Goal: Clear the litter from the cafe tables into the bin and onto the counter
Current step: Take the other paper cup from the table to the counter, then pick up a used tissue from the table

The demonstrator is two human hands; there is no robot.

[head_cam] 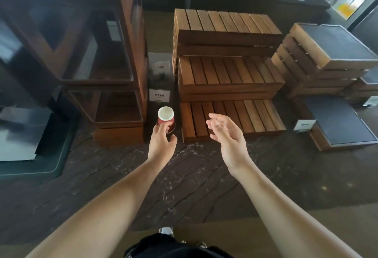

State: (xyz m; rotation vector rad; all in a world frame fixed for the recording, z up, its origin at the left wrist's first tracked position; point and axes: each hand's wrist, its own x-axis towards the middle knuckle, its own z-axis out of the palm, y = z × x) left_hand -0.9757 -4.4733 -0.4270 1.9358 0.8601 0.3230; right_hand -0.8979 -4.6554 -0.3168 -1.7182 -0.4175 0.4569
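The lower part of the red paper cup point(166, 116) is covered by my left hand point(161, 142), so I cannot tell if its base touches the dark marble counter point(204, 175) or hangs a little above it. The writing on the two small sign cards point(159, 95) behind the cup is too blurred to read, and the glass display case point(98, 57) on the left is also smeared, its left side cut off by the edge of the view. My left hand holds the cup low on its red wall, with one finger point(163, 127) curled across the front; the other fingers are partly hidden. The cup stands almost upright, its long axis close to vertical. The open mouth points up toward me and shows a pale inside. It sits in the narrow gap between the display case and the stack of slatted wooden trays point(229, 73). My right hand point(227, 134) is loosely spread and holds nothing, palm turned to the left, above the front of the lowest tray.
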